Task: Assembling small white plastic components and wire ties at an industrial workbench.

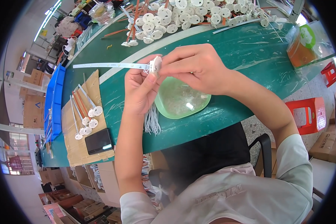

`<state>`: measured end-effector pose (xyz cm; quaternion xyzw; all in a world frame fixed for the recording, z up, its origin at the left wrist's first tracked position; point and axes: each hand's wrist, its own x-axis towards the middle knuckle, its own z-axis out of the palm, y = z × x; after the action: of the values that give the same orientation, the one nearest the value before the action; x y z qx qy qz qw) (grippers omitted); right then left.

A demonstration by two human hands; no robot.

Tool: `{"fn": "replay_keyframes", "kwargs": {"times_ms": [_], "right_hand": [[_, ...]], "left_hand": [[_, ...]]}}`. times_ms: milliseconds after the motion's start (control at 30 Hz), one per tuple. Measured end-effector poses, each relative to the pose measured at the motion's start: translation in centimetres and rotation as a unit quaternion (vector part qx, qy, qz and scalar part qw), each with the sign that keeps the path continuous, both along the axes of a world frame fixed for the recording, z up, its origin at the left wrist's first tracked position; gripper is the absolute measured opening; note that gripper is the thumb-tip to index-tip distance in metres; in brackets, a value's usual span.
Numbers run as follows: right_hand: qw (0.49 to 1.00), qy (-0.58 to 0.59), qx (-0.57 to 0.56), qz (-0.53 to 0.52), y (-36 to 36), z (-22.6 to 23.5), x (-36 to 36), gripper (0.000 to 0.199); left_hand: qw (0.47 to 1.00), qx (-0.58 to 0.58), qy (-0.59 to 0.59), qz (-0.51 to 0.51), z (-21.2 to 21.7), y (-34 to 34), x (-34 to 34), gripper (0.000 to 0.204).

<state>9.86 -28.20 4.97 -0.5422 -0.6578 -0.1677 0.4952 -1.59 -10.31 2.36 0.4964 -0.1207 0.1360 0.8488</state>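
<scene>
Together, both hands pinch one small white round cap above the green tabletop [250, 52]: the left hand [140, 89] grips it from below, the right hand [198, 67] closes on the white round cap [155, 65] from the side. A thin metal strip [108, 65] juts left from it. Below sit a pale green dish [181, 100] and white wires [152, 121]. Finished pieces [86, 119] lie on cardboard beside a dark phone [98, 141]. Loosened fingers could likely let the long strip lever the cap free.

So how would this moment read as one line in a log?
left hand: holds white disc on metal strip | right hand: pinches disc | below: green dish, white wires
</scene>
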Motion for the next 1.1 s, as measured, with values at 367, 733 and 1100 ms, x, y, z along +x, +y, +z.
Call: {"fn": "replay_keyframes", "kwargs": {"times_ms": [367, 733, 1100], "right_hand": [[0.987, -0.021, 0.119, -0.104, 0.9, -0.8, -1.5, 0.016], [0.979, -0.041, 0.16, -0.117, 1.2, -0.9, -1.6, 0.018], [0.989, 0.003, 0.079, -0.122, 0.7, -0.6, -1.8, 0.015]], "left_hand": [[0.997, -0.067, -0.03, -0.032, -0.4, -1.7, 0.0, 0.048], [0.996, -0.086, -0.029, -0.01, -0.4, -2.0, 0.0, 0.045], [0.997, -0.068, -0.002, 0.023, -0.6, -2.9, 0.1, 0.046]]}}
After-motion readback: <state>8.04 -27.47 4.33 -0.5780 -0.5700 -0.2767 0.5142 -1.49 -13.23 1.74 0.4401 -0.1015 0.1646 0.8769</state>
